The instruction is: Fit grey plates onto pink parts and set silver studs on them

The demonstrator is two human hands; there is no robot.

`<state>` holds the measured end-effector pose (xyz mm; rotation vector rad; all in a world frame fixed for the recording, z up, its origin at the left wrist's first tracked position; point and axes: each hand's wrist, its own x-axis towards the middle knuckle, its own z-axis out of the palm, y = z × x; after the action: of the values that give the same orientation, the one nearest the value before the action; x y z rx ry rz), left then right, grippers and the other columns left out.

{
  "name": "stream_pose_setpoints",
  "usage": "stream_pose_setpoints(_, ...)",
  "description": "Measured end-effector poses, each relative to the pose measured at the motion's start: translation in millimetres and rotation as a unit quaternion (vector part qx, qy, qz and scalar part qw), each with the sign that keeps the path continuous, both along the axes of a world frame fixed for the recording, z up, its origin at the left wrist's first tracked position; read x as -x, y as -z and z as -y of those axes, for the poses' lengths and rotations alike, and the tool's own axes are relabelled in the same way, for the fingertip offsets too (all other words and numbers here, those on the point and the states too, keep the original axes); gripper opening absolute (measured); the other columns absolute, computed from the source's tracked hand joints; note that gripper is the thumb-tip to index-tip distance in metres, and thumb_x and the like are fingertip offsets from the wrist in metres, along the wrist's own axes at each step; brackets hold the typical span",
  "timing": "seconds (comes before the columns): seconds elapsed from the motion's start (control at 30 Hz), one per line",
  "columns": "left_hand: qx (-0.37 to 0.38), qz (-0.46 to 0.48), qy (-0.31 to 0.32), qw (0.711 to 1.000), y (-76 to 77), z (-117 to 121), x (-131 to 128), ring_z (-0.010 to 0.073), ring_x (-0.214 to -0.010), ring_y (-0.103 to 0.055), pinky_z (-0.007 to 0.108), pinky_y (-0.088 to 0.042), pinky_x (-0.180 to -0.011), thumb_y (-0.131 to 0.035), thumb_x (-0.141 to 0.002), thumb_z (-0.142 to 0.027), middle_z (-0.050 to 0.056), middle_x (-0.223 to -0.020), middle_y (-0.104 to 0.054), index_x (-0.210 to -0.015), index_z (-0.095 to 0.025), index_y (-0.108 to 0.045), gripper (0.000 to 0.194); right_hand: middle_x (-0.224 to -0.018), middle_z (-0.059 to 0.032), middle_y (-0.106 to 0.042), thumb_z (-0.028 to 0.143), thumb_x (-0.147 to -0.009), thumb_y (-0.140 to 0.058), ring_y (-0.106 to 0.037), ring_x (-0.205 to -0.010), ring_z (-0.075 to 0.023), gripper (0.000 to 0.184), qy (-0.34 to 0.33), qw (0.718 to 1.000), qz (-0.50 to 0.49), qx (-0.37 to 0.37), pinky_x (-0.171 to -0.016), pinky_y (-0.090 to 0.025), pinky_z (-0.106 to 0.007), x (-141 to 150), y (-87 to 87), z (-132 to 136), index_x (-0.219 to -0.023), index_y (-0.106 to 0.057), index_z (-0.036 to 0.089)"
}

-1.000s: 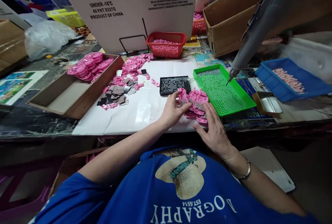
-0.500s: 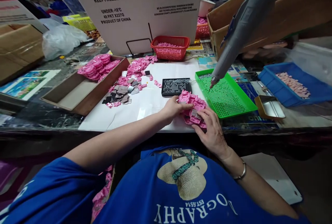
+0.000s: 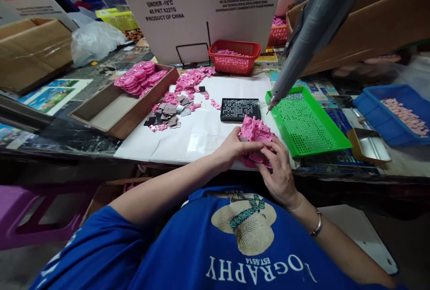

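My left hand (image 3: 232,148) and my right hand (image 3: 278,170) together clasp a bunch of pink plastic parts (image 3: 255,132) at the near edge of the white work surface (image 3: 204,128). The left hand grips the bunch from the left, the right hand from below and the right. Just beyond it lies a black tray of small metal screws (image 3: 239,109). A green perforated tray (image 3: 307,122) sits to the right. A grey hanging power screwdriver (image 3: 309,30) points its tip at the green tray's far left corner.
A pile of loose pink parts and grey metal squares (image 3: 171,110) lies at the left. A wooden tray (image 3: 124,101) holds stacked pink parts. Red basket (image 3: 234,56), cardboard boxes (image 3: 366,16), blue bin (image 3: 393,113) and a metal scoop (image 3: 368,144) surround the surface.
Both hands have gathered the scattered pink parts into one bunch and drawn it toward the table's near edge. The hanging screwdriver has swung left over the green tray.
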<state>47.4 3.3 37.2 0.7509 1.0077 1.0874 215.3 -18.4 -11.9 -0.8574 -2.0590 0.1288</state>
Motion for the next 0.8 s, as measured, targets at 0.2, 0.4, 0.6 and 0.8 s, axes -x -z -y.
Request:
stream_pose_setpoints(0.2, 0.022, 0.171, 0.043, 0.984, -2.7, 15.0, 20.7, 0.0124, -0.07, -0.065, 0.024, -0.05, -0.068, -0.085, -0.063, -0.021, 0.002, -0.082, -0.071, -0.093, -0.013, -0.067, 0.037, -0.128, -0.0122, -0.053, 0.01, -0.085, -0.066, -0.054, -0.121, -0.03, 0.053, -0.063, 0.997, -0.019, -0.039, -0.098, -0.054, -0.053, 14.3, -15.1, -2.4, -0.133, -0.053, 0.028)
stream_pose_setpoints(0.4, -0.002, 0.271, 0.016, 0.962, 5.4, 27.8, 60.0, 0.0125, -0.068, -0.066, 0.023, -0.052, -0.071, -0.086, -0.059, -0.024, 0.004, -0.077, -0.073, -0.082, -0.01, -0.071, 0.03, -0.123, -0.0123, -0.06, 0.003, -0.077, -0.073, -0.056, -0.119, -0.0308, 0.042, -0.163, 0.983, -0.016, -0.089, -0.096, -0.053, -0.05, 54.2, -33.9, -13.1, -0.114, -0.064, 0.021)
stream_pose_setpoints(0.6, -0.037, 0.271, -0.087, 0.958, -1.7, 82.1, 135.9, 0.0137, -0.068, -0.067, 0.023, -0.053, -0.069, -0.081, -0.063, -0.019, 0.005, -0.077, -0.074, -0.08, -0.01, -0.072, 0.022, -0.125, -0.0119, -0.061, 0.003, -0.078, -0.073, -0.055, -0.122, -0.0303, 0.041, -0.312, 0.945, 0.012, -0.101, -0.099, -0.053, -0.048, 130.7, -62.5, -6.3, -0.114, -0.065, 0.022)
stream_pose_setpoints(0.8, 0.001, 0.191, -0.291, 0.938, -5.2, 193.3, 222.7, 0.0137, -0.069, -0.069, 0.023, -0.055, -0.07, -0.071, -0.07, -0.014, 0.004, -0.075, -0.073, -0.077, -0.009, -0.07, 0.009, -0.126, -0.0078, -0.059, 0.012, -0.09, -0.061, -0.055, -0.121, -0.0234, 0.025, -0.533, 0.846, -0.014, -0.02, -0.102, -0.052, -0.044, 254.3, -49.5, 31.0, -0.111, -0.063, 0.026)
